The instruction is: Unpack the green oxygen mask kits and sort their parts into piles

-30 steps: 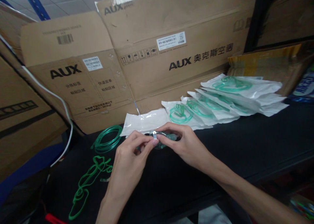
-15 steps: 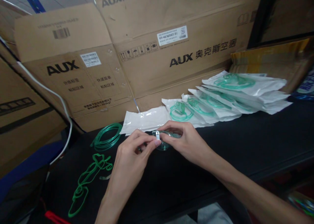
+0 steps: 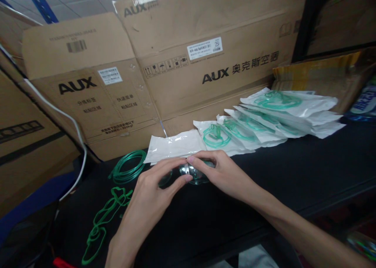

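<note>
A clear, green-tinted oxygen mask (image 3: pixel 199 178) is held between my two hands just above the black table. Across its edge lies a shiny metal nose strip (image 3: pixel 186 169). My left hand (image 3: pixel 154 187) pinches the strip and the mask's edge between thumb and forefinger. From the other side, my right hand (image 3: pixel 223 170) grips the mask, with its thumb pressed near the strip's upper end. The fingers cover much of the mask. Left of my hands lie a coil of green tubing (image 3: pixel 129 167) and a tangled green elastic strap (image 3: pixel 101 217).
White packets (image 3: pixel 176 144) lie flat behind my hands. Several pouches with green masks and tubing (image 3: pixel 217 136) overlap toward the right, stacked higher at the far end (image 3: pixel 288 101). Large cardboard boxes (image 3: pixel 176 84) stand along the back. A white cable (image 3: pixel 73 123) hangs at the left.
My left fingers have spread from the strip's lower end to span it. The right thumb has moved up onto its top end, and the strip now lies against the mask.
</note>
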A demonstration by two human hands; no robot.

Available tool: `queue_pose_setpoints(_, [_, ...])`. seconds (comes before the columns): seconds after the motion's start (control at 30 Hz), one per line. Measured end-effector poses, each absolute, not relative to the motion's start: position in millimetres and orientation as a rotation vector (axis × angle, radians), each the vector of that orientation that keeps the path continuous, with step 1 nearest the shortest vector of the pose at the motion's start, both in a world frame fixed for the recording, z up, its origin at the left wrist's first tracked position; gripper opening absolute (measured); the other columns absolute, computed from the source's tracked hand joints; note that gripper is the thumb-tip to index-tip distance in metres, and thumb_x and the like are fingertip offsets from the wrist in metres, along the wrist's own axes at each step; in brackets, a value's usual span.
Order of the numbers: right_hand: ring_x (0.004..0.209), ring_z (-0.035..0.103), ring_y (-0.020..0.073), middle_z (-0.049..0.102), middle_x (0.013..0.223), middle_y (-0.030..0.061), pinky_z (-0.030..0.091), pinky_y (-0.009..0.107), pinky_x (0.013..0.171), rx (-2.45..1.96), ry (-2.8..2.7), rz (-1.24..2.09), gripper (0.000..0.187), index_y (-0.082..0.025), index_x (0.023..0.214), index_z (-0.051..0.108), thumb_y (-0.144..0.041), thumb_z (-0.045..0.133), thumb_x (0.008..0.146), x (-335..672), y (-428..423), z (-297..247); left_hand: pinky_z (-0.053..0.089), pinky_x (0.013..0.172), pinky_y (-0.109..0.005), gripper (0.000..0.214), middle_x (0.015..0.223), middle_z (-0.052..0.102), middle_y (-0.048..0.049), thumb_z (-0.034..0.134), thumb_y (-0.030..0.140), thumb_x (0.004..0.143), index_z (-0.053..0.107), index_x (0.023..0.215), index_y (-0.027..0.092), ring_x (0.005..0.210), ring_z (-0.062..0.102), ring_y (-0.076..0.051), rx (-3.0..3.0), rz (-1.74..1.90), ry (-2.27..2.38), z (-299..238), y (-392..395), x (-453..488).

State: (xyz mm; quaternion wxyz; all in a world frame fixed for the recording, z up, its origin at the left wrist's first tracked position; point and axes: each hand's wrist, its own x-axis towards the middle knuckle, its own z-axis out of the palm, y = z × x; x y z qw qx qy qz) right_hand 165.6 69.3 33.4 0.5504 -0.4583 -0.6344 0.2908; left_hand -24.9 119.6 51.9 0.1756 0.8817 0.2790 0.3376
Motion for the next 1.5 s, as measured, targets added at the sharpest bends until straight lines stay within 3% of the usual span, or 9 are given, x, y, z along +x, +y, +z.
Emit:
queue_pose_setpoints(0.2, [0.101, 0.068, 0.0190, 0.075, 0.101, 0.0040, 0.048, 0.028, 0.091, -1.027, -1.533, 0.733, 0.025, -0.017, 0.102, 0.076, -0.036, 0.061, 0.097, 165, 67, 35, 0.049, 0.098, -0.027, 0.027, 0.114, 0.076, 0.0054, 0.075, 0.034, 0.086, 0.072, 0.113, 0.032, 0.106, 0.070, -0.018, 2.506, 0.948, 0.855, 55, 122, -32])
queue_pose_setpoints(0.37, [0.073, 0.057, 0.0101, 0.064, 0.095, -0.0023, 0.044, 0.020, 0.062, -1.014, -1.496, 0.915, 0.030, -0.021, 0.114, 0.063, -0.027, 0.073, 0.086, 164, 66, 37, 0.051, 0.092, -0.027, 0.022, 0.109, 0.077, 0.0048, 0.074, 0.038, 0.087, 0.074, 0.108, 0.032, 0.101, 0.070, -0.018, 2.474, 1.012, 0.946, 56, 127, -38])
queue_pose_setpoints(0.43, [0.068, 0.052, 0.0085, 0.061, 0.092, -0.0035, 0.041, 0.019, 0.058, -1.011, -1.498, 0.948, 0.031, -0.021, 0.115, 0.061, -0.021, 0.071, 0.086, 164, 67, 37, 0.052, 0.089, -0.027, 0.023, 0.108, 0.077, 0.0043, 0.074, 0.039, 0.086, 0.074, 0.109, 0.032, 0.098, 0.071, -0.018, 2.468, 1.020, 0.967, 56, 127, -38])
queue_pose_setpoints(0.83, [0.092, 0.066, 0.0173, 0.070, 0.111, 0.0038, 0.050, 0.029, 0.081, -0.981, -1.474, 0.918, 0.031, -0.020, 0.120, 0.067, -0.026, 0.068, 0.089, 166, 66, 34, 0.052, 0.092, -0.031, 0.026, 0.111, 0.076, -0.0005, 0.073, 0.038, 0.087, 0.074, 0.112, 0.029, 0.102, 0.070, -0.021, 2.511, 1.034, 0.865, 60, 125, -36])
queue_pose_setpoints(0.93, [0.090, 0.064, 0.0162, 0.070, 0.106, 0.0025, 0.049, 0.027, 0.078, -0.968, -1.524, 0.893, 0.032, -0.020, 0.120, 0.069, -0.024, 0.068, 0.088, 165, 66, 34, 0.052, 0.089, -0.028, 0.024, 0.108, 0.076, -0.0002, 0.074, 0.036, 0.086, 0.074, 0.109, 0.028, 0.098, 0.069, -0.020, 2.475, 1.034, 0.840, 60, 125, -35])
queue_pose_setpoints(1.07, [0.070, 0.056, 0.0116, 0.067, 0.085, -0.0020, 0.042, 0.023, 0.063, -1.107, -1.584, 0.762, 0.033, -0.020, 0.117, 0.071, -0.019, 0.070, 0.084, 163, 65, 36, 0.053, 0.083, -0.025, 0.028, 0.104, 0.074, -0.0003, 0.073, 0.040, 0.087, 0.073, 0.113, 0.028, 0.090, 0.068, -0.017, 2.323, 1.065, 0.865, 68, 121, -46])
queue_pose_setpoints(1.2, [0.059, 0.048, 0.0104, 0.061, 0.072, -0.0037, 0.036, 0.023, 0.055, -1.205, -1.587, 0.714, 0.033, -0.020, 0.117, 0.072, -0.023, 0.070, 0.084, 160, 65, 36, 0.055, 0.086, -0.024, 0.029, 0.114, 0.073, -0.0006, 0.070, 0.045, 0.088, 0.072, 0.111, 0.028, 0.102, 0.068, -0.020, 2.252, 1.146, 1.010, 76, 117, -77])
queue_pose_setpoints(1.3, [0.060, 0.049, 0.0113, 0.062, 0.072, -0.0030, 0.035, 0.023, 0.055, -1.209, -1.598, 0.671, 0.033, -0.020, 0.117, 0.073, -0.025, 0.070, 0.084, 160, 66, 35, 0.053, 0.096, -0.031, 0.028, 0.115, 0.073, -0.0020, 0.073, 0.046, 0.084, 0.071, 0.105, 0.026, 0.108, 0.068, -0.023, 2.407, 1.040, 1.120, 68, 114, -105])
queue_pose_setpoints(1.5, [0.066, 0.053, 0.0131, 0.071, 0.089, 0.0007, 0.037, 0.024, 0.058, -1.218, -1.608, 0.657, 0.035, -0.022, 0.118, 0.072, -0.029, 0.070, 0.084, 159, 65, 33, 0.059, 0.088, -0.038, 0.021, 0.106, 0.077, -0.0047, 0.071, 0.047, 0.084, 0.073, 0.090, 0.026, 0.099, 0.072, -0.026, 2.697, 0.796, 1.260, 27, 111, -144])
